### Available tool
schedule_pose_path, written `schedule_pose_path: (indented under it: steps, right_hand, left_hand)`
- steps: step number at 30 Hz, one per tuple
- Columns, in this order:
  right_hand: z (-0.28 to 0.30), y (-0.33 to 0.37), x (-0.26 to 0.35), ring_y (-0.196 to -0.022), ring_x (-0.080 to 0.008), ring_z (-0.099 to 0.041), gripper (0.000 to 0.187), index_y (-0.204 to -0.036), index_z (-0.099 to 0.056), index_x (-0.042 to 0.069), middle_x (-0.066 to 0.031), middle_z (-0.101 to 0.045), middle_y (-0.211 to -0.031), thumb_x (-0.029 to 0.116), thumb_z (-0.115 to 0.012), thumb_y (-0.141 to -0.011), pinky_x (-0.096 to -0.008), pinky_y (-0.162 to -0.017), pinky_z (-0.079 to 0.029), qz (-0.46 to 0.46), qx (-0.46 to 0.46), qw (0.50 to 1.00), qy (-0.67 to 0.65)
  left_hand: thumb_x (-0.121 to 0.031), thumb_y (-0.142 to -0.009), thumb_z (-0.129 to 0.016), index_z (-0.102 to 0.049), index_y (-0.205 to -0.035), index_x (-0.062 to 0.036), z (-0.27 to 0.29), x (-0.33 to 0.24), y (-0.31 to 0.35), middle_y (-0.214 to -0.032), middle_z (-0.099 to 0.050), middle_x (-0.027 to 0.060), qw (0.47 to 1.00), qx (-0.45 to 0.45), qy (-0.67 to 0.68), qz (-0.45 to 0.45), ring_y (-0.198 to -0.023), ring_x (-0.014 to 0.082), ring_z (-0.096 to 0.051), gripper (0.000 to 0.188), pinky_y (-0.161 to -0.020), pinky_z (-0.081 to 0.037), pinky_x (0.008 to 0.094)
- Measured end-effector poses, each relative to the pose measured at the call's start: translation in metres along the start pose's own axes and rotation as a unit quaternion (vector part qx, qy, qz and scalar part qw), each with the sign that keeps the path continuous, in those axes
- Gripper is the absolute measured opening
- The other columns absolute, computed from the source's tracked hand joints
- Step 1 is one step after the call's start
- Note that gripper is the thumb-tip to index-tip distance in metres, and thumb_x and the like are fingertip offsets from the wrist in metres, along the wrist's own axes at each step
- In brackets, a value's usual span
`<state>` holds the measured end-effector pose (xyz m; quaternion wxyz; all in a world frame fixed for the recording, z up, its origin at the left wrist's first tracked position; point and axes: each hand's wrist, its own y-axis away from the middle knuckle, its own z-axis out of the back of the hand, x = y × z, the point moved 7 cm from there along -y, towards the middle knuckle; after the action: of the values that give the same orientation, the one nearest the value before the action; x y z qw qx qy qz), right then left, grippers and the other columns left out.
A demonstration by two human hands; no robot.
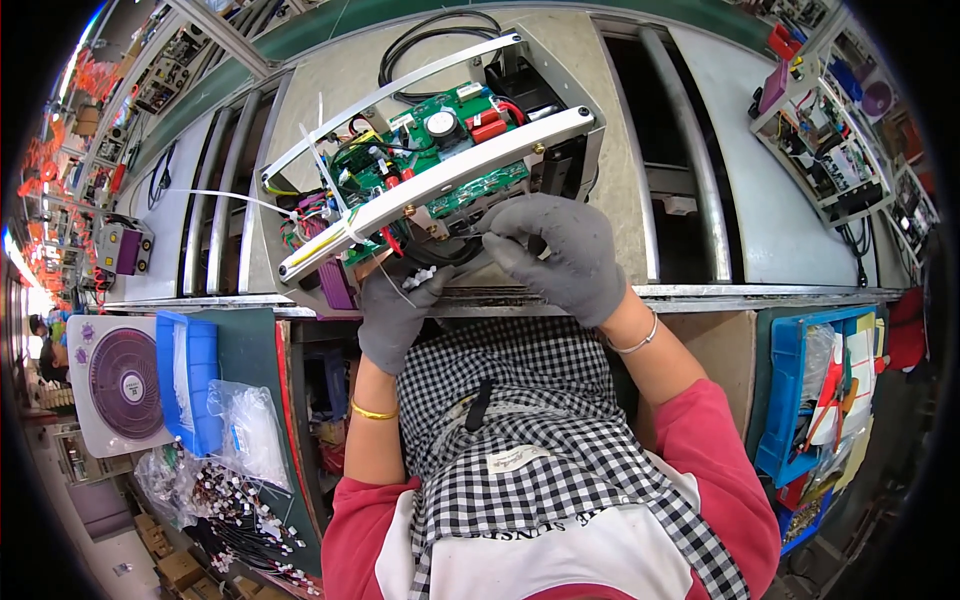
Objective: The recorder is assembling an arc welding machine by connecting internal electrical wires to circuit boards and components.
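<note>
An open electronic unit [500,160] with a metal frame lies tilted on a board in front of me. Inside it are a green circuit board [440,130], wires and a round white-topped part. White cable ties [328,170] stick out at its left end, their tails loose. At the unit's near side, my left hand [395,315], in a grey glove, is closed around small white connectors [421,277]. My right hand [560,255], also gloved, pinches thumb to fingers against the unit's near edge; what it grips is hidden. Dark cable [455,252] runs between the hands.
Metal rollers [690,150] flank the board on both sides. Another open unit [825,140] stands at the right. At the left are a purple fan [130,388], a blue bin [190,385] and wires with white plugs [235,510]. A blue tray [785,420] holds tools.
</note>
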<state>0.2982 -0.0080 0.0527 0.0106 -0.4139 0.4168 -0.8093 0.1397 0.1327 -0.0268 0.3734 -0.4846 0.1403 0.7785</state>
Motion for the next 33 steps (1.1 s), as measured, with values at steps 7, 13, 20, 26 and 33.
schedule_pose_path:
  steps: [7, 13, 20, 26, 33]
  right_hand:
    - [-0.006, -0.004, 0.002, -0.069, -0.0231, -0.067, 0.018, -0.094, -0.065, 0.006, -0.0091, -0.068, -0.081, 0.006, -0.076, -0.08, -0.0306, -0.062, -0.054, -0.001, 0.029, 0.999, 0.022]
    - [-0.017, -0.006, 0.0, -0.073, -0.0267, -0.068, 0.019, -0.097, -0.066, 0.007, -0.0106, -0.068, -0.082, 0.012, -0.076, -0.082, -0.034, -0.064, -0.054, 0.031, 0.048, 0.998, 0.017]
    - [-0.021, 0.0, -0.014, -0.067, -0.0214, -0.068, 0.018, -0.094, -0.066, 0.003, -0.0095, -0.069, -0.084, 0.005, -0.077, -0.081, -0.0296, -0.06, -0.053, 0.013, 0.02, 0.998, 0.053]
    - [-0.024, 0.001, -0.015, -0.07, -0.0179, -0.068, 0.018, -0.096, -0.066, 0.002, -0.0101, -0.069, -0.086, 0.004, -0.077, -0.082, -0.0281, -0.063, -0.054, -0.003, 0.008, 0.998, 0.067]
    - [-0.025, 0.004, -0.016, -0.073, -0.0131, -0.068, 0.018, -0.099, -0.065, 0.0, -0.0092, -0.07, -0.088, 0.003, -0.075, -0.085, -0.0271, -0.065, -0.054, -0.024, -0.001, 0.998, 0.065]
  left_hand:
    - [-0.023, -0.082, -0.08, -0.074, -0.1, -0.0035, -0.002, -0.01, 0.0, -0.09, -0.075, 0.0068, 1.0, 0.011, 0.0, -0.002, -0.078, 0.016, -0.068, 0.027, -0.071, -0.052, 0.0302]
    - [-0.021, -0.083, -0.079, -0.073, -0.102, -0.0036, -0.003, -0.015, 0.003, -0.088, -0.074, 0.0049, 0.999, -0.019, 0.001, -0.026, -0.076, 0.0158, -0.067, 0.026, -0.072, -0.052, 0.0305]
    - [-0.024, -0.094, -0.066, -0.067, -0.101, 0.0013, -0.019, 0.015, 0.039, -0.083, -0.07, 0.0083, 0.978, -0.107, 0.148, 0.104, -0.073, 0.0137, -0.064, 0.026, -0.069, -0.051, 0.0282]
    - [-0.021, -0.097, -0.06, -0.062, -0.098, 0.001, -0.053, 0.022, 0.042, -0.08, -0.067, 0.0061, 0.961, -0.105, 0.207, 0.149, -0.069, 0.0135, -0.058, 0.022, -0.063, -0.046, 0.0301]
    - [-0.02, -0.095, -0.063, -0.064, -0.099, 0.0028, -0.069, 0.02, 0.029, -0.079, -0.067, 0.0072, 0.927, -0.212, 0.302, 0.073, -0.069, 0.0151, -0.058, 0.023, -0.062, -0.045, 0.0318]
